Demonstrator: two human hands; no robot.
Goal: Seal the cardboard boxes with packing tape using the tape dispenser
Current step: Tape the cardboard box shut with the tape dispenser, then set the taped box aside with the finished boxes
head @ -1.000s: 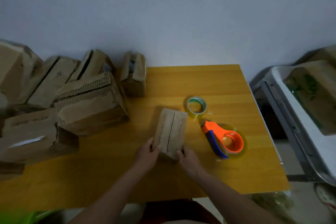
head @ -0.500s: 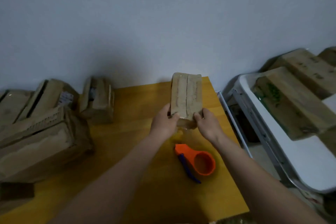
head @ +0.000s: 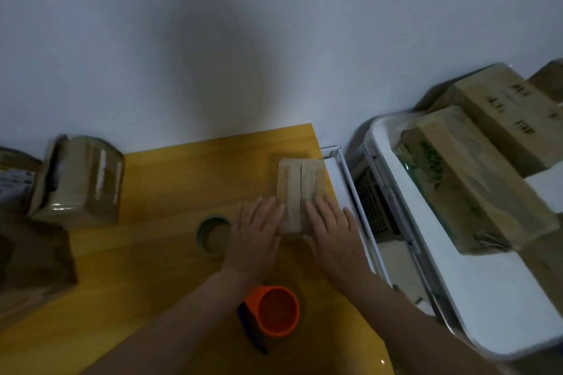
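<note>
A small taped cardboard box (head: 300, 184) lies flat near the far right corner of the yellow table (head: 170, 253). My left hand (head: 256, 237) lies with straight fingers against the box's near left edge. My right hand (head: 330, 230) rests flat with straight fingers on its near right part. The orange tape dispenser (head: 272, 310) with a blue handle lies on the table between my forearms. A loose roll of tape (head: 211, 233) lies just left of my left hand.
Several cardboard boxes (head: 80, 181) stand along the table's left side. To the right, past the table edge, a white folding table (head: 475, 283) carries larger boxes (head: 475, 183). A metal frame (head: 350, 192) fills the gap between the two tables. A white wall is behind.
The box was gripped on the table in front of me, lifted up and carried right. It now lies at the far right corner, with both hands flat and no longer gripping it.
</note>
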